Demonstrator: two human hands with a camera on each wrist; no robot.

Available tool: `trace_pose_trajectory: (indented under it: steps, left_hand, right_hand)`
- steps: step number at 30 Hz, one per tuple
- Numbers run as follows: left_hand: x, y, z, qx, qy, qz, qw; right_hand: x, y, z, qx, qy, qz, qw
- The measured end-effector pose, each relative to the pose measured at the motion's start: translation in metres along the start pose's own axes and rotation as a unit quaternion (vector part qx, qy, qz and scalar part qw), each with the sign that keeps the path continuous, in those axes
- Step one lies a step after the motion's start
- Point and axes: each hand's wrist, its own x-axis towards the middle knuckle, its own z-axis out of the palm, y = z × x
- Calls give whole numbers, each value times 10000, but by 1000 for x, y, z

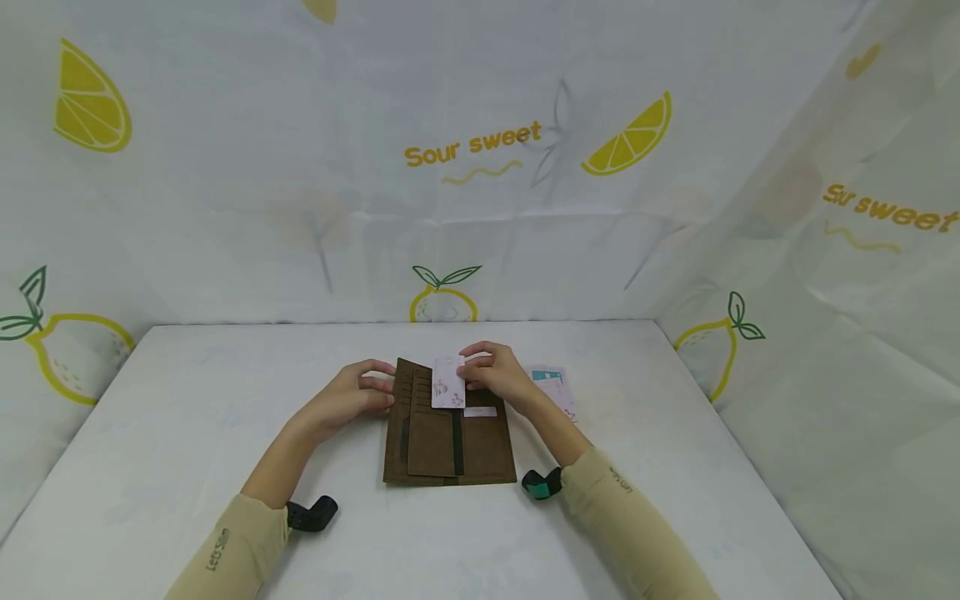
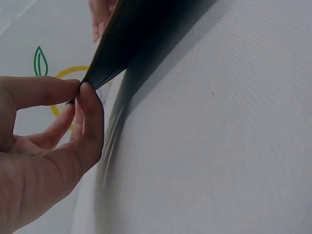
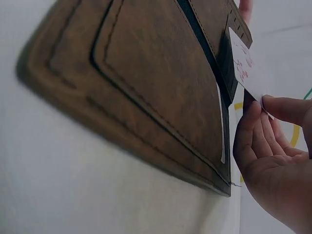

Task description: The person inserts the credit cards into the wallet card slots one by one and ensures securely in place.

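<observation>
A brown wallet (image 1: 431,446) lies spread out on the white table, its left side lifted a little. My left hand (image 1: 351,398) pinches that raised left edge; in the left wrist view the thumb and fingertips (image 2: 87,92) meet on the wallet's rim (image 2: 109,53). Between the thumb and fingers of my right hand (image 1: 497,372) is a white card (image 1: 447,385) with a pink floral print, held upright over the inner flap with its card slots. In the right wrist view the card (image 3: 243,61) stands by the flap's edge. A pale strip (image 1: 480,412) shows in the right-hand pocket.
To the right of the wallet, partly behind my right forearm, several cards (image 1: 553,385) lie on the table (image 1: 187,417). A white curtain (image 1: 337,167) with lemon prints rises along the back and right edges. Black wrist devices (image 1: 313,513) sit on both forearms.
</observation>
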Motion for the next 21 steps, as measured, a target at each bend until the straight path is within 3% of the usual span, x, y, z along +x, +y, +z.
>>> trace_pose_trajectory:
  steps: [21]
  left_hand:
    - [2, -1, -3, -460, -80, -151, 9988]
  right_hand:
    - [3, -5, 16, -66, -220, -39, 9997]
